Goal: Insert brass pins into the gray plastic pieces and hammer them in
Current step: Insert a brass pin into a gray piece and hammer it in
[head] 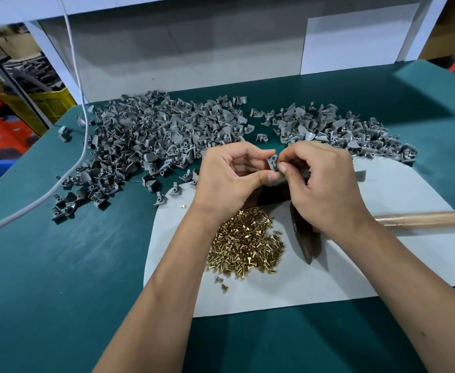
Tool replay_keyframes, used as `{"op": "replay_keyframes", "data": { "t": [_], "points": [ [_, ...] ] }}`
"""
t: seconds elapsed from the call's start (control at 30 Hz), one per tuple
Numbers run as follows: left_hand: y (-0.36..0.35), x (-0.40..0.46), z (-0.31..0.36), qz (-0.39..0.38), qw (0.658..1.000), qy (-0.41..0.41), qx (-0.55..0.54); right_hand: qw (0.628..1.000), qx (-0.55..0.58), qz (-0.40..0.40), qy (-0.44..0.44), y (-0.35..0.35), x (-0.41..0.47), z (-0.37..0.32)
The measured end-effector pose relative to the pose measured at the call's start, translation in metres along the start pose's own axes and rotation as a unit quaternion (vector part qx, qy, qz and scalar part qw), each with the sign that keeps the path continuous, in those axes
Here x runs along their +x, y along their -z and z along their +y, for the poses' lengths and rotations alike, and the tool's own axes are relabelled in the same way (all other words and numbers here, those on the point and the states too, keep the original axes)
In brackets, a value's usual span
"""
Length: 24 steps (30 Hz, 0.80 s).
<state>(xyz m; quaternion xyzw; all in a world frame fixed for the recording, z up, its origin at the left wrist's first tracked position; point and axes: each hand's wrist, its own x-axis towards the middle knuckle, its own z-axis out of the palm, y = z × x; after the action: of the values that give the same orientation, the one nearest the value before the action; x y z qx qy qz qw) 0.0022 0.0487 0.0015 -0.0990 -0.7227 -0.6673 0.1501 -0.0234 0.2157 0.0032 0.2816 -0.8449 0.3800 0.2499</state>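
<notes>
Both hands, left (231, 179) and right (320, 181), pinch one small, stiff gray plastic piece (272, 165) by its edges; it looks light and fiddly.

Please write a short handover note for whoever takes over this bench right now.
Left hand: grips one gray piece between thumb and fingers, held above the white sheet.
Right hand: fingertips pinched at the top of that piece; whether a pin sits in the grip cannot be seen.
Brass pins: heaped on the sheet, below the hands.
Hammer: lying on the sheet at the right, untouched.
Gray pieces: big pile at back left, smaller pile at back right.
Left: seat the pin, hammer it in, then carry on with further pieces.
</notes>
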Motion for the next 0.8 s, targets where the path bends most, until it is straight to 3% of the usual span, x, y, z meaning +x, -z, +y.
{"op": "replay_keyframes", "data": {
  "t": [0.23,0.4,0.47,0.6,0.8],
  "points": [
    [-0.002,0.001,-0.003,0.035,0.997,-0.038,0.059,0.999,0.006,-0.032,-0.013,0.008,0.005,0.001],
    [0.001,0.004,-0.014,0.053,0.976,-0.029,0.208,0.991,-0.002,-0.125,-0.037,0.033,0.013,0.005],
    [0.003,0.006,-0.017,0.044,0.968,-0.018,0.248,0.971,-0.046,-0.227,-0.065,0.049,0.017,0.010],
    [0.012,0.007,-0.017,0.034,0.954,0.012,0.296,0.880,-0.132,-0.445,-0.099,0.067,0.011,0.012],
    [0.014,0.005,-0.014,0.027,0.962,0.034,0.269,0.870,-0.147,-0.464,-0.074,0.060,0.000,0.013]
  ]
}}
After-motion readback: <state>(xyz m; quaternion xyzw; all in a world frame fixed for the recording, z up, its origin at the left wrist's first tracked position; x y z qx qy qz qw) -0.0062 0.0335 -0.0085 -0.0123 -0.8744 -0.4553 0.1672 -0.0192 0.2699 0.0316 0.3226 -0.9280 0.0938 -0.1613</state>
